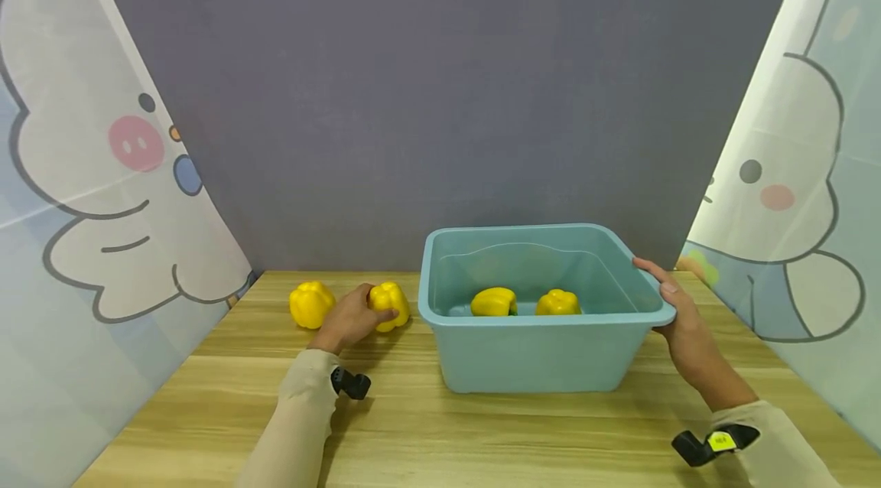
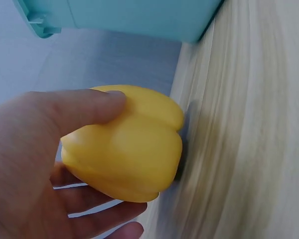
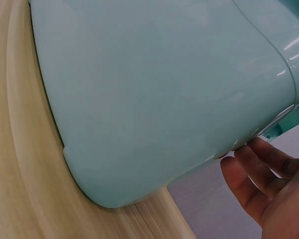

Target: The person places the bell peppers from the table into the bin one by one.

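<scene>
My left hand (image 1: pixel 351 317) pinches a yellow bell pepper (image 1: pixel 391 306) left of the blue plastic bin. The left wrist view shows the thumb on one side of this pepper (image 2: pixel 134 144) and fingers on the other, low by the wooden tabletop. Just left of the hand sits another yellow bell pepper (image 1: pixel 312 304). Two more yellow peppers lie inside the bin (image 1: pixel 530 358), one on its side (image 1: pixel 493 302) and one farther right (image 1: pixel 558 303), both partly hidden by the front rim. At the bin's right rim, my right hand (image 1: pixel 688 331) grips the edge, fingers (image 3: pixel 246 181) against the outer wall.
The wooden table (image 1: pixel 413 434) reaches back to a grey upright panel (image 1: pixel 427 105). Cloths printed with cartoon animals hang at the left (image 1: pixel 82 167) and right (image 1: pixel 778 197). A black wrist camera is strapped on each sleeve.
</scene>
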A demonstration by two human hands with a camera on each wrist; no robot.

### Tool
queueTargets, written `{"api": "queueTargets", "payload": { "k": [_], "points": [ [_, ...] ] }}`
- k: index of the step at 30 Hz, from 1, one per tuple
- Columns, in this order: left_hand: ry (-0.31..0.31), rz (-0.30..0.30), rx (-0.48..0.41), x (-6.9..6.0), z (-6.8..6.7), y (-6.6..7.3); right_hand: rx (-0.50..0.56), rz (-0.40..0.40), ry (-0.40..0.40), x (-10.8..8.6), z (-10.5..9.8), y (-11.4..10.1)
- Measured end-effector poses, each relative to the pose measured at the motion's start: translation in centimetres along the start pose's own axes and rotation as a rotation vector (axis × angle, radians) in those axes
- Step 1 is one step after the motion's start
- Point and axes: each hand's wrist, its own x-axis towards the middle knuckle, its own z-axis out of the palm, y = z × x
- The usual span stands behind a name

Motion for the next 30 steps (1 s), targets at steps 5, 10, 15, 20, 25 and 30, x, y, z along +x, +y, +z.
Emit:
{"api": "queueTargets", "payload": {
  "k": [5, 10, 15, 20, 25, 30],
  "points": [
    [0.010, -0.012, 0.018, 0.06, -0.02, 0.15, 0.027, 0.005, 0.012, -0.19, -0.05, 0.11],
    [0.026, -0.011, 0.031, 0.12, -0.06, 0.28, 0.028, -0.002, 0.012, -0.26, -0.05, 0.22],
    [0.035, -0.010, 0.028, 0.16, -0.08, 0.40, 0.015, -0.013, 0.014, -0.25, -0.11, 0.30],
    [0.056, -0.017, 0.033, 0.19, -0.05, 0.39, -0.012, -0.020, 0.005, -0.30, -0.11, 0.35],
    [0.062, -0.012, 0.029, 0.25, -0.01, 0.51, -0.011, -0.017, 0.016, -0.24, -0.12, 0.21],
    [0.068, -0.010, 0.015, 0.09, -0.26, 0.60, -0.016, -0.034, 0.018, -0.11, -0.04, 0.06]
  ]
}}
